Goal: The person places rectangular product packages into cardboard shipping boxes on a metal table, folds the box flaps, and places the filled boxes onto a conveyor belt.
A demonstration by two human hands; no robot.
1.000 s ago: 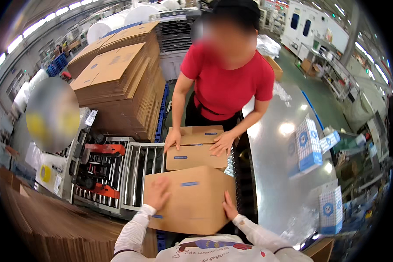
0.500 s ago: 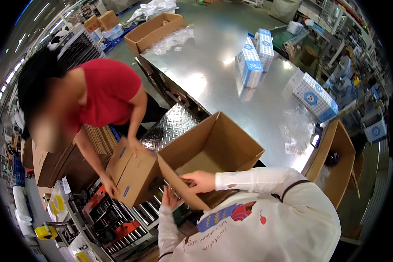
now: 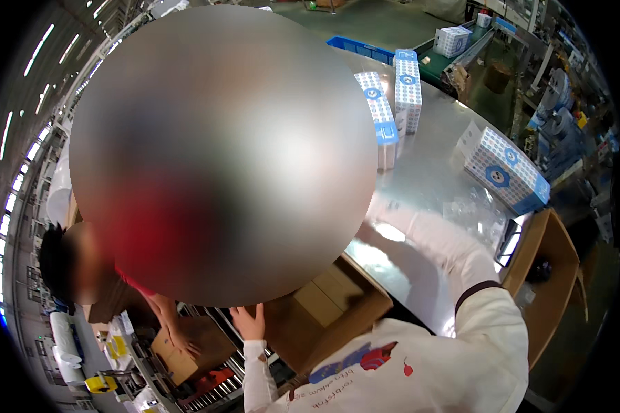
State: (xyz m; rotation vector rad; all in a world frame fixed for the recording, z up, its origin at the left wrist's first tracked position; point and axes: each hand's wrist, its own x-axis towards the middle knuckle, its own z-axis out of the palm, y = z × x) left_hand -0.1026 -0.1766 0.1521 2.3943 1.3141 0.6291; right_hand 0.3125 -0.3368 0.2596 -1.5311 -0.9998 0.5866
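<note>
An open cardboard box stands right in front of me, its far part covered by a large blurred patch. Its inside shows lighter brown cardboard panels at the bottom. At its left side is my left hand, thumb and fingers apart, close against the box edge; the blur cuts off some fingertips. My right arm reaches forward over the metal table, and the blur hides that hand. Nearest to it stand two blue-and-white patterned cartons, one partly covered and one upright.
Another patterned carton lies on the table's right, near clear plastic wrap. An open cardboard box stands beyond the edge. At left, a co-worker's hand rests on a brown box over a roller conveyor. Yellow tape sits nearby.
My right hand has left the box and its arm now stretches out over the table. The left hand has shifted up along the box's side. The co-worker's box sits lower in view.
</note>
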